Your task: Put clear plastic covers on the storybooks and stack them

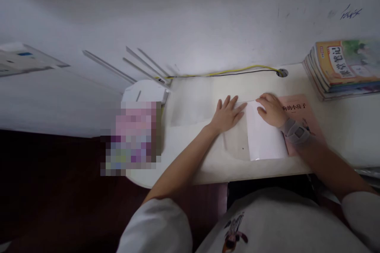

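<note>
The person's white shirt (pixel 267 221) and sleeves occupy the foreground, below the front edge of the white surface (pixel 261 170). Both forearms cross that edge. The left hand (pixel 227 115) lies flat, palm down, fingers spread, on a large translucent sheet (pixel 196 102). The right hand (pixel 268 110) rests open at the top of a white paper sheet (pixel 264 134), with a grey wrist brace (pixel 297 131) on that wrist. Neither hand is clenched or gripping. The white sheet lies between the hands and overlaps the translucent sheet, which spreads left across the surface.

A pink book (pixel 304 112) lies just right of the white sheet, touching it and partly under the right hand and brace. Further right, bare surface offers open room. To the left, the surface narrows to a rounded end beside a pixelated, unreadable object (pixel 133 138) standing at its edge, with a white rounded object (pixel 145 91) behind it. Dark floor (pixel 59 182) lies beyond that edge.

At the far right corner sits a stack of books (pixel 341 69). Along the rear edge, a yellow cable (pixel 237 71) and a thin black one enter a grommet hole (pixel 282 72) before the wall (pixel 190 19).
</note>
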A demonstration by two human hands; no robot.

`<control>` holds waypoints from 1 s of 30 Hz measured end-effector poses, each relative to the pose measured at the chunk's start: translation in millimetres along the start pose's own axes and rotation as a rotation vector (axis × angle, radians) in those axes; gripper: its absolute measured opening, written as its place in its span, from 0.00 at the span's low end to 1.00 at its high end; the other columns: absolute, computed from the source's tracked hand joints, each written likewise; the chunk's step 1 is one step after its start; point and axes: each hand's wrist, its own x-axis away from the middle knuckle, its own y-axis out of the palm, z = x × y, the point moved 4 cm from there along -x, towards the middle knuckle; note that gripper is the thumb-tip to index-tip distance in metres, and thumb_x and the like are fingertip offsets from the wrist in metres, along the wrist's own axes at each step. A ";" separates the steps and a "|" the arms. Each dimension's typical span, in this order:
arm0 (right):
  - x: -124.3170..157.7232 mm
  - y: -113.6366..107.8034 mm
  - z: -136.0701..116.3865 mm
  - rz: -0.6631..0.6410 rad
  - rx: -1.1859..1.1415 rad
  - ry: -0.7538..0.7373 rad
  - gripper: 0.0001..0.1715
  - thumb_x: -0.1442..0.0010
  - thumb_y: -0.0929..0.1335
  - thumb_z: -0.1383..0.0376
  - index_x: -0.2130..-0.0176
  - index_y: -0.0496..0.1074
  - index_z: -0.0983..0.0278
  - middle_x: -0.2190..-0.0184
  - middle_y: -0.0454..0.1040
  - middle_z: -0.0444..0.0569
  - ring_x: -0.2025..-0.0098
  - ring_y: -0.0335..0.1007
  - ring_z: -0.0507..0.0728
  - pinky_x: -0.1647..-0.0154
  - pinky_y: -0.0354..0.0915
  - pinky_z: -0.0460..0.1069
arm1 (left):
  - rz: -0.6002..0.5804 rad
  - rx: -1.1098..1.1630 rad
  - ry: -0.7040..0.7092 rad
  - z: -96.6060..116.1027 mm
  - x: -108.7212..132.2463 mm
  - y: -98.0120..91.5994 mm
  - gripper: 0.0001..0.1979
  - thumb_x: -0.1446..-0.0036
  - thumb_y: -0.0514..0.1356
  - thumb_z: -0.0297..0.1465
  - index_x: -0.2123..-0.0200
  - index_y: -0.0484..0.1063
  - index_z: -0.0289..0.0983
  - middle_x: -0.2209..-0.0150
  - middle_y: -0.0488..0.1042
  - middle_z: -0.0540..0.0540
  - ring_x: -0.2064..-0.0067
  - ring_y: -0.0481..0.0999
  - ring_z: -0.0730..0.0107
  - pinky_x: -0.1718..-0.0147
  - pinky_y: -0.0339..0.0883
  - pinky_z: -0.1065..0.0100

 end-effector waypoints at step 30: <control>11.4 -7.8 -0.1 -0.064 -0.080 0.027 0.28 0.38 0.64 0.54 0.44 0.69 0.64 0.35 0.57 0.58 0.32 0.46 0.68 0.36 0.52 0.65 | 0.076 -0.052 -0.482 99.3 91.2 6.6 0.41 0.37 0.43 0.52 0.33 0.49 0.27 0.32 0.48 0.26 0.32 0.44 0.33 0.41 0.45 0.31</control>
